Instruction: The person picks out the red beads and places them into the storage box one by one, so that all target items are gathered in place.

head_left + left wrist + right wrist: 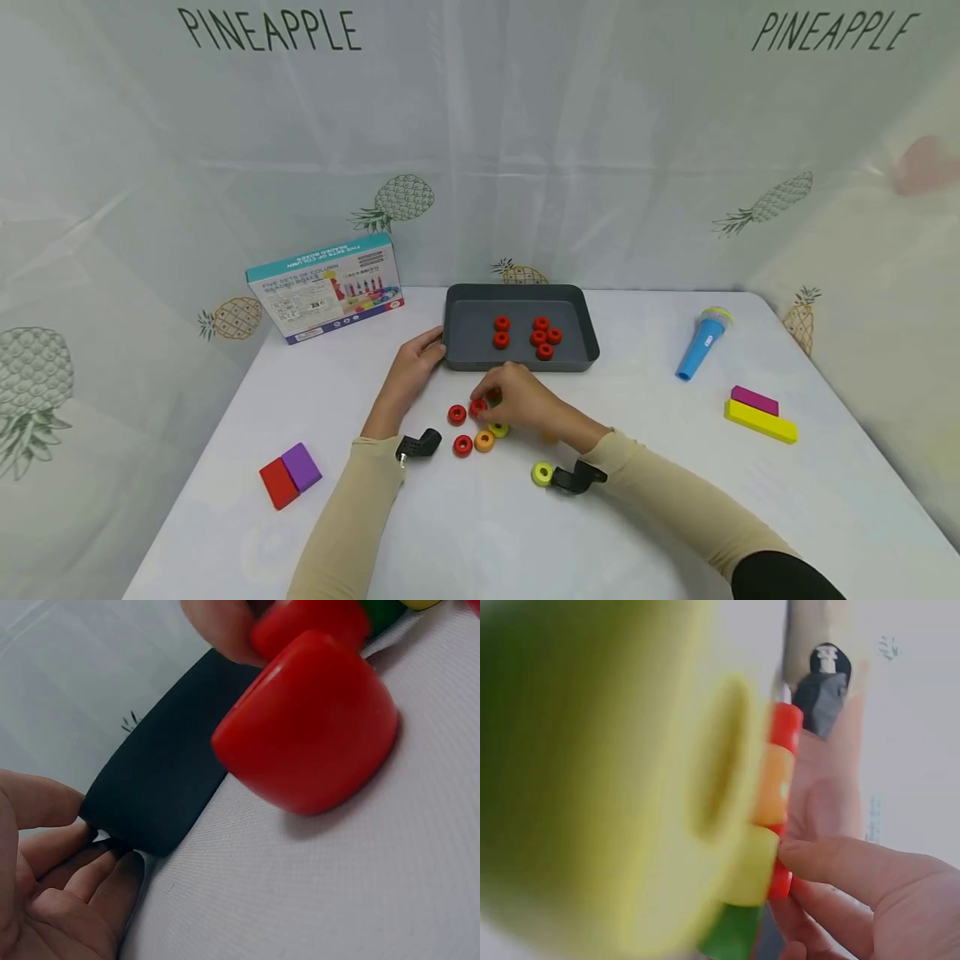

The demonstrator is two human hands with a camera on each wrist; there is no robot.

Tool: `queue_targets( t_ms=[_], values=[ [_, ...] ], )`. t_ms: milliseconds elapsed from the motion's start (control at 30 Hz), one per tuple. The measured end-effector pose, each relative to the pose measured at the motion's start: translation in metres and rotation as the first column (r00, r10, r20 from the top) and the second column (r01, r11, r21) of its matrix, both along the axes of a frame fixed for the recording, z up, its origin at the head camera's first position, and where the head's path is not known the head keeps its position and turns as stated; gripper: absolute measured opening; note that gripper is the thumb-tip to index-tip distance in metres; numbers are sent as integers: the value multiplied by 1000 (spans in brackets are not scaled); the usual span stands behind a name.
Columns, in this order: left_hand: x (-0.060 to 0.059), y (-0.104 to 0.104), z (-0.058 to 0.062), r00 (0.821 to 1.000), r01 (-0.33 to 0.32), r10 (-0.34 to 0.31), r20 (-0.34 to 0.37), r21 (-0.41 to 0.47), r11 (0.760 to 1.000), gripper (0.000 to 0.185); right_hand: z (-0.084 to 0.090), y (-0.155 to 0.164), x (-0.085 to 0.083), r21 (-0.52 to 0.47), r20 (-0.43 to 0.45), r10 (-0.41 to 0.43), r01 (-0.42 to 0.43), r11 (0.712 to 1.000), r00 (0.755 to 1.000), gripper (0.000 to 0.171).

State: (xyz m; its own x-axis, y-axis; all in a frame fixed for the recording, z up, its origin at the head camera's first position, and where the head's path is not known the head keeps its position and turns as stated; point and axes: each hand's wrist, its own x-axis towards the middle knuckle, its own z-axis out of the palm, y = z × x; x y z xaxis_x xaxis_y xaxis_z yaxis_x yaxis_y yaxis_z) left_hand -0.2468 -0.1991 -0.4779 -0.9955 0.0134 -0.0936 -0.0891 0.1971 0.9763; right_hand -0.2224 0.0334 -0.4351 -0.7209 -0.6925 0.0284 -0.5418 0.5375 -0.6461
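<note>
My left hand [411,371] grips the left side of a dark grey tray [467,312], its thumb and fingers at the corner in the left wrist view. Several red ring beads lie in the tray, such as a red bead [545,352]. In front of the tray, my right hand [525,400] pinches a red bead [477,407] low over the table. Close by lie two more red beads, an orange bead [484,441] and a yellow bead [499,430]. A green bead [731,932] is partly hidden by the right hand in the head view.
A yellow-green bead [542,474] lies beside the right wrist. A printed box [330,292] leans at the back left. Red and purple blocks [302,467] lie front left. On the right are a blue toy microphone [699,346] and yellow and magenta blocks [761,421].
</note>
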Motion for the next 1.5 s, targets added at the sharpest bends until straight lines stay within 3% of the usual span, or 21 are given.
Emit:
queue_targets(
  t_ms=[367, 733, 1133, 1500],
  values=[
    [-2, -3, -1, 1000, -12, 12, 5, -4, 1000, 50, 31, -4, -23, -52, -37, 10, -12, 999, 999, 22],
    [-2, 1, 1, 1000, -11, 11, -10, -6, 1000, 50, 47, -4, -49, -50, -62, -30, 27, 998, 998, 23],
    [-1, 0, 0, 1000, -18, 18, -4, -14, 1000, 49, 43, -17, -67, -14, -23, -95, 95, 995, 995, 26],
    [-1, 1, 0, 1000, -22, 22, 4, -17, 1000, 49, 20, -19, -91, 48, -2, -153, 153, 987, 988, 27]
  ],
)
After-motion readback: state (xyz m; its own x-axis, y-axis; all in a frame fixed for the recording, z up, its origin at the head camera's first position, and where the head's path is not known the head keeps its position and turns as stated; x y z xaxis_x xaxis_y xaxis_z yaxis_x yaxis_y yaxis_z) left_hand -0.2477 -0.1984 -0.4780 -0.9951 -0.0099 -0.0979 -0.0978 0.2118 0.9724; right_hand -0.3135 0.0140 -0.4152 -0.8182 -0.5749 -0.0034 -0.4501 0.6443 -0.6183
